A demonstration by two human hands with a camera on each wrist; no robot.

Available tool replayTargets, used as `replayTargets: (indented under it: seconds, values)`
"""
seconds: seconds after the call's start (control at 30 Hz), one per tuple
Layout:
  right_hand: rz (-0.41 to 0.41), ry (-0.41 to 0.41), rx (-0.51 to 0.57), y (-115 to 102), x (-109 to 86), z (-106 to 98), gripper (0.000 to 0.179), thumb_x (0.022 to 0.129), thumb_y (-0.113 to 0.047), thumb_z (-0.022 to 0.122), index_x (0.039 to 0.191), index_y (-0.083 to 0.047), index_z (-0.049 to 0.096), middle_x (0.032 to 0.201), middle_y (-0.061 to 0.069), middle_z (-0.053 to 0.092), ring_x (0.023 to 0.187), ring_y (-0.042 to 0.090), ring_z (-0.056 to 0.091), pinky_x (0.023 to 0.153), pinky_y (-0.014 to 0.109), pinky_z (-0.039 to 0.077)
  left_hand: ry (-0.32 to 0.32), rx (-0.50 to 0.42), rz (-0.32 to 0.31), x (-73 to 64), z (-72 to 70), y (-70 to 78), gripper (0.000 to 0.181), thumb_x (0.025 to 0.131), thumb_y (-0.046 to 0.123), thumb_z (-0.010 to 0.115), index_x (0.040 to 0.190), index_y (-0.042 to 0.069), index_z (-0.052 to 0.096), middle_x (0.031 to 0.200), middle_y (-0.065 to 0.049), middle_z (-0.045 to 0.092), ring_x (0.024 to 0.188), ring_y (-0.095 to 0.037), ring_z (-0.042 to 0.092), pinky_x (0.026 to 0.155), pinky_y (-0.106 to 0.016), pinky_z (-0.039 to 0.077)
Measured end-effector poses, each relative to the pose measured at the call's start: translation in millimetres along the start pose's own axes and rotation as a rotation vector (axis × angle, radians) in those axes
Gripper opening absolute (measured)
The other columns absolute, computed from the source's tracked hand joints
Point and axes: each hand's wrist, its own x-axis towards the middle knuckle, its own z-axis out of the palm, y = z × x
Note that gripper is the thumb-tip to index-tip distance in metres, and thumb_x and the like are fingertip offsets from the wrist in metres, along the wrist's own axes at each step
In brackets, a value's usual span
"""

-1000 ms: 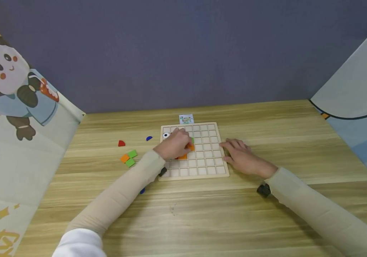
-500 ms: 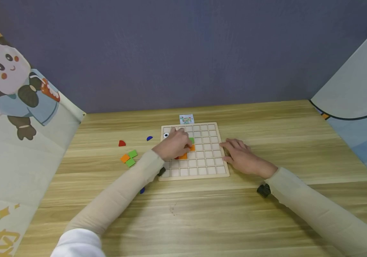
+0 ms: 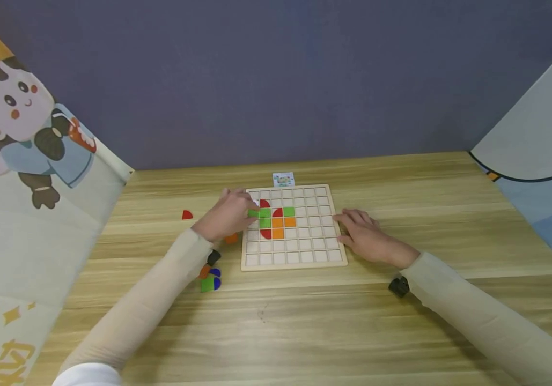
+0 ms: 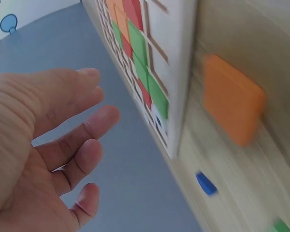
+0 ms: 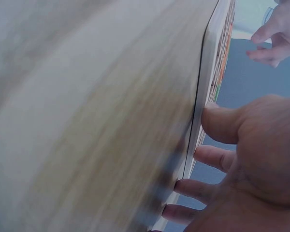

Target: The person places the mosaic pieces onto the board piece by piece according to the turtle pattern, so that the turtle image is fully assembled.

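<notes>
A wooden grid board point(image 3: 304, 257) lies on the table with green squares point(image 3: 265, 223), orange squares point(image 3: 278, 233) and red quarter-rounds point(image 3: 266, 234) set in its left half. My left hand point(image 3: 225, 214) hovers at the board's left edge. In the left wrist view its fingers point(image 4: 99, 121) are loosely bent, with nothing between them. A white tile with a black dot point(image 4: 158, 121) shows at the board's corner there. My right hand point(image 3: 365, 238) rests beside the board's right side. In the right wrist view its thumb point(image 5: 220, 123) and fingers touch the board's edge.
A small picture card point(image 3: 283, 179) lies behind the board. Left of it are a red piece point(image 3: 186, 214), an orange square point(image 3: 230, 238), and blue pieces point(image 3: 216, 283) beside a green square point(image 3: 206, 284). A dark blue wall point(image 3: 276, 80) stands behind the table.
My left hand has moved left from the middle of the board to its left edge, uncovering the coloured pieces set there. The right hand stays at the right edge.
</notes>
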Motion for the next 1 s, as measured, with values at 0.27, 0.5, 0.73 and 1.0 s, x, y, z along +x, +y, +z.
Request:
replayTargets:
  seconds: [0.27, 0.5, 0.73, 1.0]
  values:
    - [0.004, -0.007, -0.002, 1, -0.4, -1, 0.051, 0.100, -0.023, 0.049, 0.145, -0.006, 0.030, 0.149, 0.027, 0.017, 0.134, 0.046, 0.015, 0.098, 0.067, 0.017, 0.034, -0.007, -0.045, -24.0, -1.4, -21.1, 0.021, 0.082, 0.013, 0.074, 0.102, 0.008, 0.074, 0.099, -0.003, 0.068, 0.092, -0.021, 0.049, 0.073, -0.041, 0.023]
    - [0.006, -0.005, 0.001, 0, -1.6, -3, 0.051, 0.100, -0.022, 0.049, 0.144, -0.005, 0.031, 0.148, 0.027, 0.018, 0.133, 0.046, 0.015, 0.097, 0.067, 0.017, 0.063, 0.050, -0.043, -43.3, 0.3, -33.0, 0.019, 0.077, 0.017, 0.080, 0.095, 0.011, 0.076, 0.092, -0.003, 0.066, 0.083, -0.020, 0.046, 0.068, -0.039, 0.023]
    - [-0.002, 0.000, 0.009, 0, -1.6, -2, 0.051, 0.100, -0.021, 0.049, 0.144, -0.004, 0.031, 0.147, 0.028, 0.018, 0.133, 0.047, 0.015, 0.097, 0.068, 0.017, 0.042, 0.018, -0.088, -63.3, -0.7, -45.3, 0.019, 0.078, 0.019, 0.079, 0.095, 0.013, 0.076, 0.093, -0.001, 0.067, 0.084, -0.018, 0.047, 0.070, -0.038, 0.021]
    - [-0.004, -0.001, 0.015, 1, -0.7, -1, 0.051, 0.099, -0.021, 0.049, 0.144, -0.005, 0.031, 0.148, 0.028, 0.017, 0.134, 0.046, 0.014, 0.097, 0.068, 0.016, 0.035, -0.007, -0.126, -102.2, -4.9, -65.3, 0.022, 0.073, 0.020, 0.082, 0.094, 0.015, 0.076, 0.089, 0.003, 0.067, 0.082, -0.019, 0.048, 0.071, -0.042, 0.024]
